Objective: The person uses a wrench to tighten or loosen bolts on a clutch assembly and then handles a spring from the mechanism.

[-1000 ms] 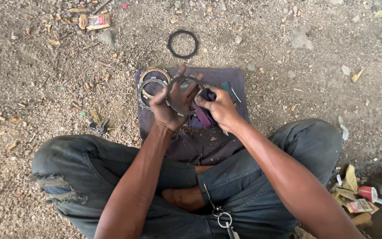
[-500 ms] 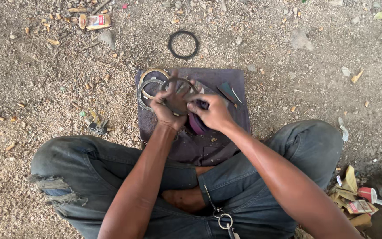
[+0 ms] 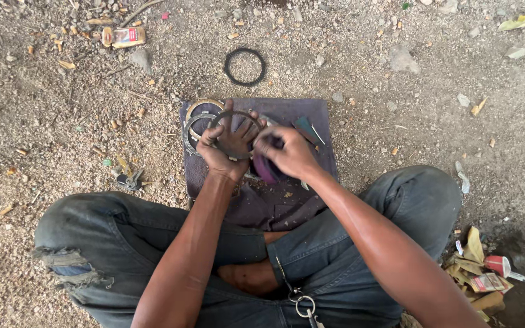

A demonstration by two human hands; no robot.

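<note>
The left hand (image 3: pixel 225 149) clasps a thin round metal ring (image 3: pixel 236 133) at frame centre, above a purple cloth (image 3: pixel 311 112); the right hand (image 3: pixel 291 153) pinches a dark purple rag (image 3: pixel 265 170) against it.

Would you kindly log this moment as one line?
left hand: holds ring | right hand: purple rag against ring | cloth: two more rings | ground: black ring

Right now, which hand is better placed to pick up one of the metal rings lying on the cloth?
Probably the left hand: it holds a dark ring right beside the stacked metal rings on the purple cloth. The right hand grips a purple rag farther away.
</note>
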